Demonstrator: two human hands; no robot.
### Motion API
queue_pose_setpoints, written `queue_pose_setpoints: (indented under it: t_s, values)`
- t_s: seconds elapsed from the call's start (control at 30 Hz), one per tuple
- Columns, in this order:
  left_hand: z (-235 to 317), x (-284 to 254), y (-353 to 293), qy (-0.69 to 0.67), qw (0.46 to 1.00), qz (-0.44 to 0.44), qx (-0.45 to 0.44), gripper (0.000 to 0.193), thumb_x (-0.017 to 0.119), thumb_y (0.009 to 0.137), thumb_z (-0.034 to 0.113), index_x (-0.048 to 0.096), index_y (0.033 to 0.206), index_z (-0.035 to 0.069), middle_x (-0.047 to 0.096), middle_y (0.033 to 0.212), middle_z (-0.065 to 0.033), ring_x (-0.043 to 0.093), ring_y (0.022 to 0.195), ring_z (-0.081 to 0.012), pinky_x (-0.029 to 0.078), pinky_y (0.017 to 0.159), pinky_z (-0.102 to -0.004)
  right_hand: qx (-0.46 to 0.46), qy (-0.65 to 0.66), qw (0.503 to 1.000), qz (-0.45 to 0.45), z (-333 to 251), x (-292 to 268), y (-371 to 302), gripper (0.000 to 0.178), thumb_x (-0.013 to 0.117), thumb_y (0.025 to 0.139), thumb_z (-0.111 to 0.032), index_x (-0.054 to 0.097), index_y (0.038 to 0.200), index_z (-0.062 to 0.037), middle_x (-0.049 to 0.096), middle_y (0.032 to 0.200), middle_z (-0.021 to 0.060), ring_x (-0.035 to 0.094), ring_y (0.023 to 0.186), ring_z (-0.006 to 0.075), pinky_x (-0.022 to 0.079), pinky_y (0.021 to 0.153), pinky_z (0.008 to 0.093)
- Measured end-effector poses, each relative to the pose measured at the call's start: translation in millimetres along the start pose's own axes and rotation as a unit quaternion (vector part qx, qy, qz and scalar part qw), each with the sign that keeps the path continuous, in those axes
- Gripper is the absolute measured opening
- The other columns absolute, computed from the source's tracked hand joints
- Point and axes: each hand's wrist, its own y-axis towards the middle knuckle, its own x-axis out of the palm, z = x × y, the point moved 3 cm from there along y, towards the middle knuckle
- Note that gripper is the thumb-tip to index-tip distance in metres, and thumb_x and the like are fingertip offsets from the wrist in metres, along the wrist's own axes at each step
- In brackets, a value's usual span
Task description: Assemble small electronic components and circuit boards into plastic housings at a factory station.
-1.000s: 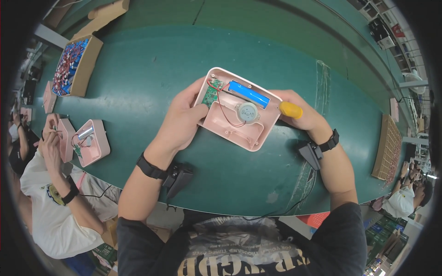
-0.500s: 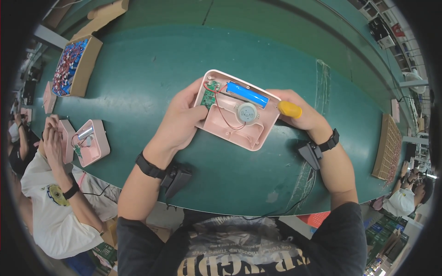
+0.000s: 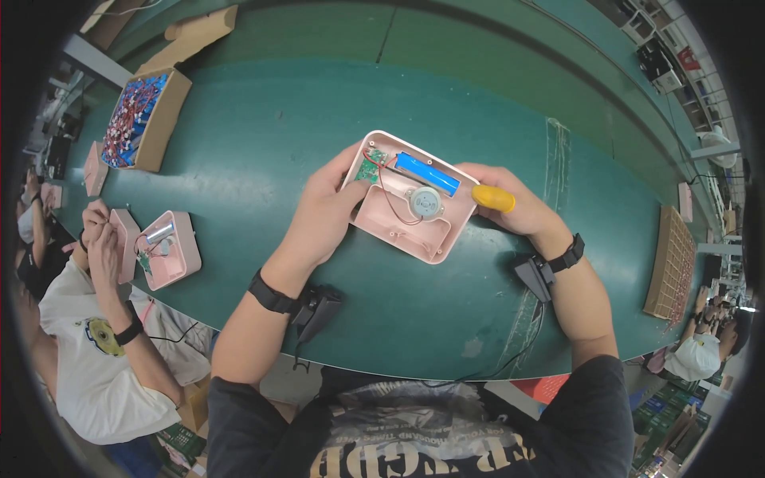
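Between my two hands a pink plastic housing (image 3: 456, 237) is held tilted above the green table, its inside facing up. My left hand (image 3: 331, 195) grips its left side, thumb on the rim near a green circuit board (image 3: 371, 167). On the opposite edge my right hand (image 3: 516, 199) holds on, a yellow finger cot (image 3: 492, 198) covering the thumb. Inside lie a blue cylindrical battery (image 3: 428, 174) along the upper wall and a round grey speaker-like part (image 3: 425, 203) near the middle. Thin red and dark wires run between the parts. The fingers under the housing are hidden.
A cardboard box (image 3: 163, 119) full of blue batteries with wires stands at the back left. To the left, a co-worker's hands (image 3: 100, 239) handle a pink part beside another open pink housing (image 3: 175, 253). A divided cardboard tray (image 3: 668, 263) lies at the right edge of the green table (image 3: 263, 119).
The view has shifted slightly, so the surroundings at left appear further right. My left thumb has moved a little over the circuit board. Both hands keep their hold on the housing.
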Motion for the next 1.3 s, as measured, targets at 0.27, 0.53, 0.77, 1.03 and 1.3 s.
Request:
queue_pose_setpoints:
  t_s: [0.27, 0.53, 0.77, 1.03, 1.3]
  values:
    - [2.8, -8.6, -4.7, 0.097, 0.988, -0.010, 0.119, 0.056, 0.051, 0.097, -0.001, 0.047, 0.152, 0.000, 0.061, 0.142, -0.0141, 0.060, 0.126, -0.0174, 0.047, 0.107, -0.0312, 0.028, -0.035, 0.999, 0.023, -8.4, 7.3, -3.6, 0.059, 0.066, 0.101, -0.036, 0.054, 0.144, 0.0024, 0.066, 0.131, 0.0102, 0.065, 0.117, 0.0181, 0.054, 0.100, 0.0358]
    - [38.9, -47.1, -80.9, 0.351, 0.888, 0.060, 0.292, 0.046, 0.068, 0.098, 0.019, 0.059, 0.141, 0.005, 0.065, 0.127, -0.0155, 0.065, 0.116, -0.0276, 0.050, 0.101, -0.0363, -0.083, 0.158, 0.975, 0.134, 7.4, -29.6, -8.8, 0.043, 0.055, 0.106, -0.028, 0.057, 0.134, 0.0044, 0.065, 0.132, 0.0163, 0.066, 0.117, 0.0275, 0.057, 0.102, 0.0433]
    - [24.7, -141.2, -203.0, 0.581, 0.713, 0.312, 0.237, 0.031, 0.073, 0.087, 0.018, 0.069, 0.117, 0.010, 0.063, 0.123, -0.0144, 0.062, 0.113, -0.0340, 0.052, 0.091, -0.0466, -0.156, 0.170, 0.954, 0.192, 17.1, -122.1, -7.2, 0.037, 0.051, 0.109, -0.028, 0.054, 0.130, 0.0034, 0.061, 0.129, 0.0173, 0.062, 0.121, 0.0297, 0.054, 0.110, 0.0435]
    - [2.6, -196.1, -246.1, 0.724, 0.529, 0.373, 0.241, 0.023, 0.074, 0.083, 0.011, 0.073, 0.107, 0.011, 0.060, 0.117, -0.0124, 0.053, 0.124, -0.0388, 0.049, 0.097, -0.0493, -0.197, 0.184, 0.923, 0.274, 9.8, -145.2, 6.8, 0.033, 0.041, 0.112, -0.015, 0.049, 0.133, 0.0088, 0.057, 0.131, 0.0204, 0.061, 0.123, 0.0307, 0.051, 0.114, 0.0449]
    - [6.7, -191.4, -250.7, 0.659, 0.591, 0.303, 0.353, 0.025, 0.070, 0.081, 0.000, 0.075, 0.102, 0.014, 0.061, 0.115, -0.0111, 0.053, 0.123, -0.0397, 0.049, 0.103, -0.0488, -0.206, 0.103, 0.907, 0.353, -0.3, -159.4, -5.3, 0.036, 0.037, 0.112, -0.012, 0.047, 0.138, 0.0114, 0.058, 0.130, 0.0209, 0.061, 0.123, 0.0310, 0.054, 0.111, 0.0448]
